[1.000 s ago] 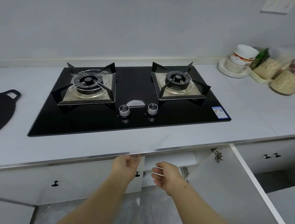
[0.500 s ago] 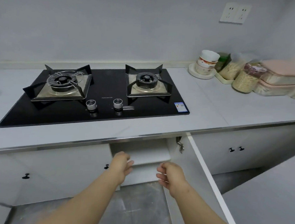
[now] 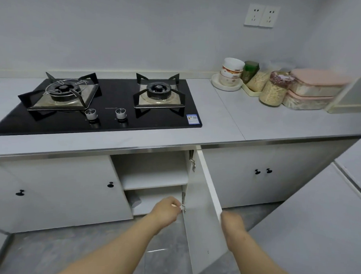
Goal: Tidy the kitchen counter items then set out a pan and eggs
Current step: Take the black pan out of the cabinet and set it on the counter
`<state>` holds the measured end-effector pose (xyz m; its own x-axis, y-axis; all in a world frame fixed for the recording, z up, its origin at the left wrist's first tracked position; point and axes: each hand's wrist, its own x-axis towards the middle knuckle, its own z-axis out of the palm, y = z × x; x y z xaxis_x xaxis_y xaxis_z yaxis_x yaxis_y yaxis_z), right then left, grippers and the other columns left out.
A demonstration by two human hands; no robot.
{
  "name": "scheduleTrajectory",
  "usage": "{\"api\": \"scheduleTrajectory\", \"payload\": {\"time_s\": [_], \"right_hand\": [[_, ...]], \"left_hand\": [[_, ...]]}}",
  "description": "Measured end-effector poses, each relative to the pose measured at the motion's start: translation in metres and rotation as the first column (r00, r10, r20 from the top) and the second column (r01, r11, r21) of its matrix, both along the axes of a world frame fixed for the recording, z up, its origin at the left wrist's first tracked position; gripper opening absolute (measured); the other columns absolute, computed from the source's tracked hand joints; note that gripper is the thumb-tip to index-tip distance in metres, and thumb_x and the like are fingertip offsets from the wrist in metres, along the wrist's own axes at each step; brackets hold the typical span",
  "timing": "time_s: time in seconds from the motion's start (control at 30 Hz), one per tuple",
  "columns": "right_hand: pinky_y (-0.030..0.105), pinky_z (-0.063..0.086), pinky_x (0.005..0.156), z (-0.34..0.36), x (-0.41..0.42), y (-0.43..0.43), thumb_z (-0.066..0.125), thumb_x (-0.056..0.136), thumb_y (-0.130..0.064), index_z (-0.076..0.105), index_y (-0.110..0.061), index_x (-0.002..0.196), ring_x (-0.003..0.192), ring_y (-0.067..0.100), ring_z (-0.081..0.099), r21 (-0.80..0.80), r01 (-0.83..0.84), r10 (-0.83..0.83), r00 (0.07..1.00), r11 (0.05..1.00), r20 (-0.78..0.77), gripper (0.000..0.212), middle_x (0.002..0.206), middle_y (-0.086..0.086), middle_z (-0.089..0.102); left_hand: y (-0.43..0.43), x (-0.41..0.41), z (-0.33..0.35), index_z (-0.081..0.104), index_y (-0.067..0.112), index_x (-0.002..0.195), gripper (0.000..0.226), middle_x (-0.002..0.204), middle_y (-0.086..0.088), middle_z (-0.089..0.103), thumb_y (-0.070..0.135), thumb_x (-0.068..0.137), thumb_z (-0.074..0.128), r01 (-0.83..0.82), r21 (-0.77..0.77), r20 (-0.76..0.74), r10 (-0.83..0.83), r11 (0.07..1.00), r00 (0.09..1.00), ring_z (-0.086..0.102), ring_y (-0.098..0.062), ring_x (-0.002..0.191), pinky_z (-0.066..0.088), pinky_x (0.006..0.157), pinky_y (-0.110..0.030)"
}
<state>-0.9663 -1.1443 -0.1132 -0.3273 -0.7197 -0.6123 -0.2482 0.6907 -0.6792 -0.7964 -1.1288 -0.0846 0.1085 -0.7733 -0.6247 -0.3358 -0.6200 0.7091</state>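
Soft, even, cool-white light reaches you from overhead; shadows soft; only mild shade under counter lip (image 3: pixel 154 150) and inside open cabinet (image 3: pixel 153 173); black hob glass (image 3: pixel 105 123) mirrors knobs (image 3: pixel 91 114) dully, glare mild; wide lens bows counter lip and wall (image 3: pixel 138 31) toward your frame edges; left hand (image 3: pixel 167 210) and right hand (image 3: pixel 232 224) slightly smeared; pink boxes (image 3: pixel 316 80) far right blurred; centre reasonably sharp.

This is a home kitchen: a black two-burner gas hob (image 3: pixel 106 104) is set in the grey counter (image 3: pixel 258 123) above the left hand (image 3: pixel 168 211), white cupboards (image 3: pixel 59 189) stand beside it, and stacked bowls (image 3: pixel 230 74) and food jars (image 3: pixel 273 91) are farther right.
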Motion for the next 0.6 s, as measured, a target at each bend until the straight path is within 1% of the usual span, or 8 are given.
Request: {"api": "scheduleTrajectory", "payload": {"time_s": [0.07,0.13,0.2,0.27,0.37,0.43,0.53,0.6], "right_hand": [[0.026,0.034,0.070,-0.007,-0.002,0.002,0.039,0.090,0.002,0.046,-0.008,0.062,0.078,0.023,0.043,0.004,-0.011,0.011,1.000,1.000,0.011,0.031,0.073,0.014,0.048],[0.025,0.034,0.064,-0.004,-0.001,0.002,0.036,0.089,0.005,0.043,-0.007,0.058,0.078,0.023,0.042,0.031,-0.067,0.067,0.998,0.997,-0.014,0.034,0.074,0.014,0.048],[0.025,0.034,0.062,0.000,-0.001,0.001,0.035,0.090,0.004,0.042,-0.006,0.059,0.075,0.023,0.041,0.042,-0.093,0.093,0.996,0.995,-0.008,0.034,0.069,0.010,0.045],[0.027,0.038,0.062,0.001,-0.002,-0.001,0.038,0.090,0.002,0.042,-0.007,0.060,0.069,0.023,0.040,0.054,-0.145,0.145,0.989,0.988,-0.005,0.032,0.068,0.009,0.043],[0.043,0.053,0.075,0.007,0.002,-0.003,0.042,0.092,0.000,0.048,-0.007,0.067,0.074,0.026,0.048,0.106,-0.226,0.223,0.974,0.968,0.037,0.026,0.078,0.013,0.051],[0.042,0.054,0.065,0.012,0.007,-0.003,0.039,0.092,0.006,0.047,-0.004,0.070,0.069,0.027,0.050,0.145,-0.262,0.249,0.963,0.954,0.100,0.026,0.075,0.014,0.050],[0.026,0.048,0.037,0.019,0.022,-0.003,0.043,0.093,0.005,0.049,-0.002,0.074,0.055,0.023,0.050,0.181,-0.299,0.271,0.948,0.937,0.164,0.021,0.069,0.013,0.051],[0.023,0.047,0.032,0.022,0.042,-0.007,0.043,0.095,0.001,0.051,0.000,0.088,0.055,0.021,0.053,0.220,-0.357,0.321,0.929,0.908,0.182,0.011,0.070,0.012,0.053]], "left_hand": [[0.003,0.001,-0.003,0.060,0.018,0.104,0.015,0.098,-0.003,0.057,0.019,0.093,0.049,0.122,-0.038,0.110,-0.117,0.992,0.987,0.055,-0.016,0.088,0.040,0.075,-0.019],[0.004,0.005,-0.005,0.059,0.016,0.110,0.020,0.099,-0.003,0.058,0.018,0.094,0.047,0.118,-0.018,0.102,-0.115,0.993,0.988,0.056,-0.016,0.085,0.041,0.077,-0.020],[0.006,0.011,-0.004,0.057,0.018,0.097,0.013,0.088,-0.001,0.058,0.016,0.095,0.044,0.009,0.025,-0.010,-0.009,1.000,1.000,0.056,-0.013,0.073,0.040,0.066,-0.023],[0.007,0.020,-0.006,0.053,0.020,0.086,0.016,0.079,0.000,0.057,0.015,0.096,0.042,-0.173,0.083,-0.089,0.181,0.981,0.980,0.056,-0.012,0.067,0.039,0.062,-0.024],[0.008,0.035,-0.012,0.051,0.018,0.083,0.017,0.077,-0.002,0.055,0.014,0.096,0.041,-0.290,0.099,-0.044,0.296,0.952,0.954,0.054,-0.015,0.066,0.039,0.067,-0.026],[0.009,0.043,-0.014,0.052,0.019,0.080,0.019,0.077,-0.002,0.056,0.014,0.095,0.042,-0.320,0.099,-0.039,0.324,0.942,0.945,0.054,-0.015,0.066,0.039,0.065,-0.026],[0.008,0.054,-0.012,0.054,0.017,0.089,0.013,0.080,-0.001,0.056,0.015,0.095,0.042,-0.328,0.090,-0.047,0.333,0.940,0.942,0.055,-0.014,0.066,0.040,0.064,-0.025],[0.004,0.064,-0.013,0.054,0.015,0.096,0.010,0.080,-0.001,0.056,0.017,0.095,0.044,-0.324,0.073,-0.035,0.327,0.943,0.944,0.055,-0.014,0.066,0.040,0.065,-0.025]]}}
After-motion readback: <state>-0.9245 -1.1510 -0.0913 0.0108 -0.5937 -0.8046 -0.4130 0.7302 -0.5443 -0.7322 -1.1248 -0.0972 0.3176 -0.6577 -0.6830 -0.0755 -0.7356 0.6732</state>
